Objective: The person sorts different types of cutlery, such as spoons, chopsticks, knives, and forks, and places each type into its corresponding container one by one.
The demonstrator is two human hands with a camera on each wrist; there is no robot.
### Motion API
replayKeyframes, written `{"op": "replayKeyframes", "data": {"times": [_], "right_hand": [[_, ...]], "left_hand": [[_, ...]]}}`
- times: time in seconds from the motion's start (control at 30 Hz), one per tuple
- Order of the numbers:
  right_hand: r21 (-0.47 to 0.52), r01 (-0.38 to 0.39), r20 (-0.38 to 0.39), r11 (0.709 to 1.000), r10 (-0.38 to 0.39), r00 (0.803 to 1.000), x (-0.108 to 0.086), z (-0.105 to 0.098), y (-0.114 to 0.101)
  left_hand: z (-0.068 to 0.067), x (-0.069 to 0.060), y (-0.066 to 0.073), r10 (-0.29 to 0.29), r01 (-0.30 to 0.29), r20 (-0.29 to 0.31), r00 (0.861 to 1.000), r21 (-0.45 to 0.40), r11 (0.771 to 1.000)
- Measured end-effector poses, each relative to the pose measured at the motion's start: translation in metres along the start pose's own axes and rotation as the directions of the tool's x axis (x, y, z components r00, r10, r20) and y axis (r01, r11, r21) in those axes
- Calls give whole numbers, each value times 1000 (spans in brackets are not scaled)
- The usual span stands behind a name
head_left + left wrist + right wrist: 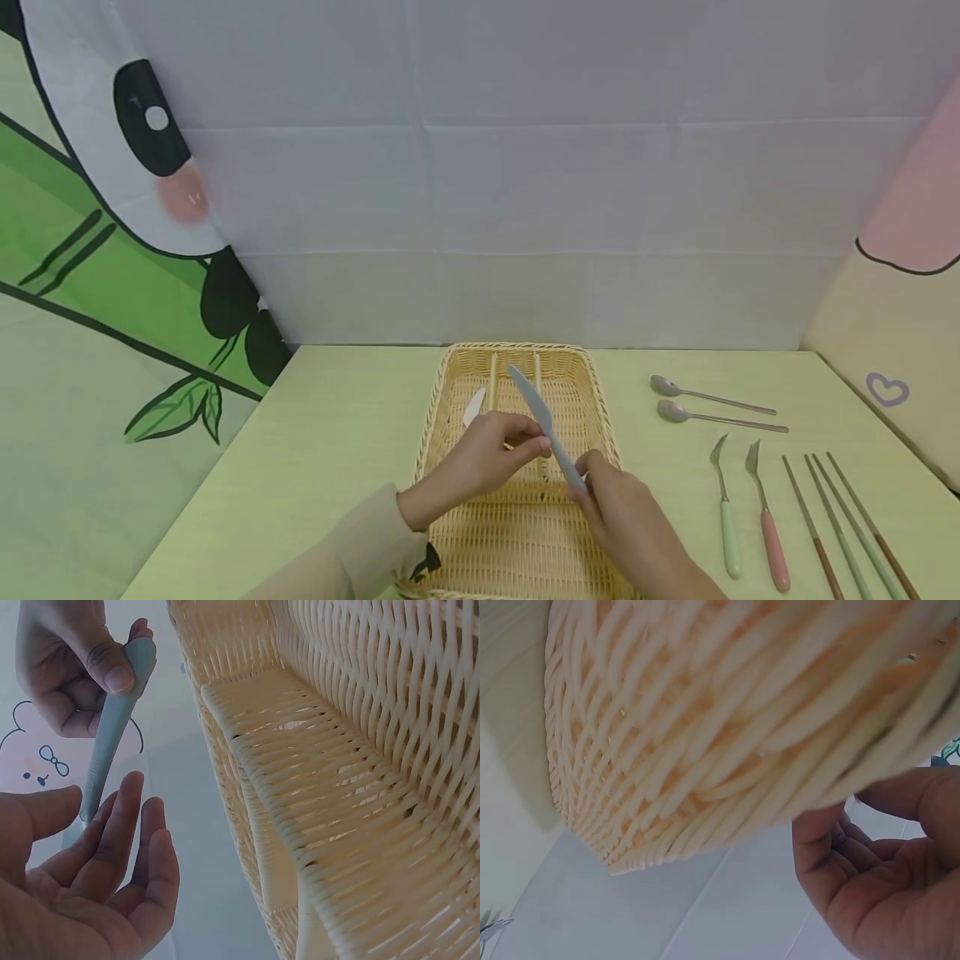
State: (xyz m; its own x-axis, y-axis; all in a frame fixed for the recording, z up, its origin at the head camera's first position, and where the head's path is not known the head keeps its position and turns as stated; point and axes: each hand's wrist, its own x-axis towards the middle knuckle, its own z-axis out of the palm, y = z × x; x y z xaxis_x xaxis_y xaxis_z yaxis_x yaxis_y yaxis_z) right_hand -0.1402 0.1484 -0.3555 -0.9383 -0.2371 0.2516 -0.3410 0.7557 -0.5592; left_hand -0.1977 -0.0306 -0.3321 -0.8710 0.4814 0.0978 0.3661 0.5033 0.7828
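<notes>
A table knife (pixel 534 402) with a pale grey-blue handle is held slanted above the wicker basket (pixel 517 550), blade tip up and to the left. My right hand (pixel 626 508) pinches the handle near its end. At the knife's middle, the thumb and forefinger of my left hand (pixel 495 454) pinch it; the other fingers of that hand are loosely bent in the left wrist view. A second knife blade (pixel 474 406) lies in the basket's left compartment, its lower part hidden by my left hand. In the right wrist view the basket's wall hides the knife.
Right of the basket lie two spoons (pixel 672 410), a green-handled fork (pixel 730 533), a pink-handled fork (pixel 775 554) and several chopsticks (pixel 817 533) on the pale table (pixel 337 417). Wicker dividers (pixel 492 379) split the basket's far part. A printed cloth (pixel 525 183) hangs behind.
</notes>
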Motion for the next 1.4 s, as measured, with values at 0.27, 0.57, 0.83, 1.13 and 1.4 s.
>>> {"op": "replayKeyframes", "data": {"times": [0.27,0.57,0.83,1.13,1.4], "right_hand": [[-27,8,-2,1000,-8,1000,0,1,-1],[11,27,28,1000,-28,999,0,2,-1],[7,22,51,1000,-22,998,1,2,-2],[33,41,55,999,-43,998,-1,1,0],[-17,1,0,1000,-1,1000,-2,-2,5]], "left_hand": [[0,0,-1,15,-15,-3,1000,-60,998],[2,1,1,-25,24,-11,1000,-97,995],[1,0,3,-5,4,-12,1000,-78,997],[-6,-2,5,-2,1,-10,1000,-94,996],[-13,-4,4,-13,11,-33,999,-44,999]]}}
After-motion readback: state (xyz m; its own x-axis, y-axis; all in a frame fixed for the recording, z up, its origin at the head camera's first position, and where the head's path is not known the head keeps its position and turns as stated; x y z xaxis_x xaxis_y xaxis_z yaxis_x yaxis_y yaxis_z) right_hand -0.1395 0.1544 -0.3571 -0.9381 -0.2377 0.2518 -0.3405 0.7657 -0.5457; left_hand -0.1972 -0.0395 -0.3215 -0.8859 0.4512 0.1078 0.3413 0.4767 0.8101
